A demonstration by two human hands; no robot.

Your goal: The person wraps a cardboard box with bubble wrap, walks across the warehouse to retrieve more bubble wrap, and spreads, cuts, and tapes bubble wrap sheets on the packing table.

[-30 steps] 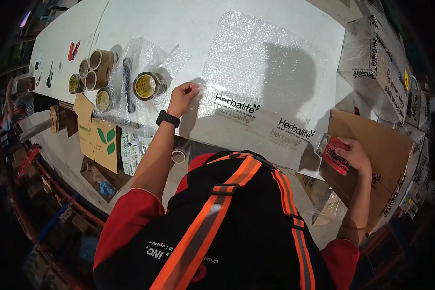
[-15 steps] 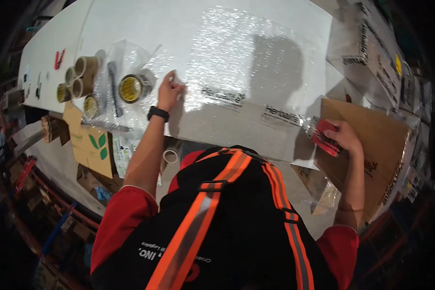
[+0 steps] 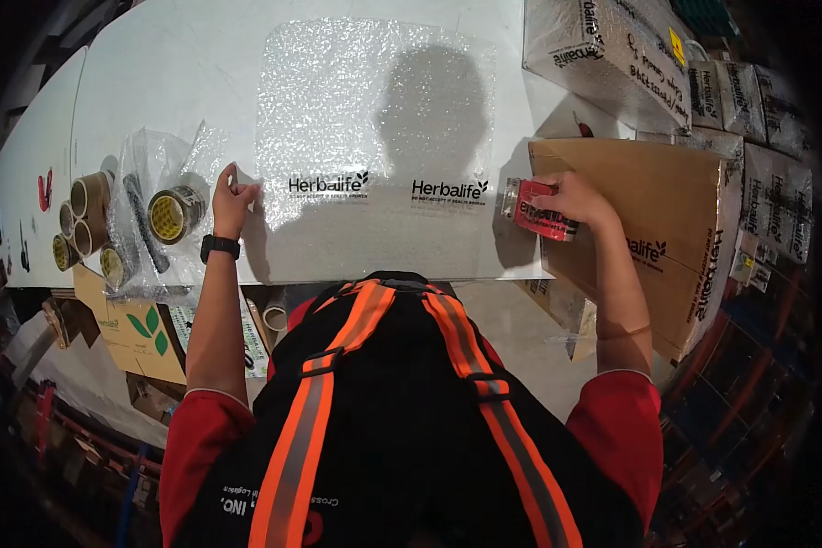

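Observation:
My left hand (image 3: 235,205), with a black watch on its wrist, pinches the left end of a strip of clear packing tape (image 3: 388,194) printed with black Herbalife lettering. The strip runs across to a red tape dispenser (image 3: 543,215), which my right hand (image 3: 575,199) grips from above. Behind and beneath the strip, a sheet of bubble wrap (image 3: 324,91) lies on the white table (image 3: 183,55). Whether the tape touches the sheet along its length, I cannot tell.
Left of my left hand are a tape roll (image 3: 175,215), crumpled clear plastic (image 3: 146,164) and several brown rolls (image 3: 89,205). A brown carton (image 3: 648,210) leans at the right. Bubble-wrapped boxes (image 3: 603,55) stand behind it. A red cutter (image 3: 45,190) lies far left.
The view has shifted and turned, so the table's contents appear further left and more level. Both hands keep their hold, and the printed strip stays stretched between them.

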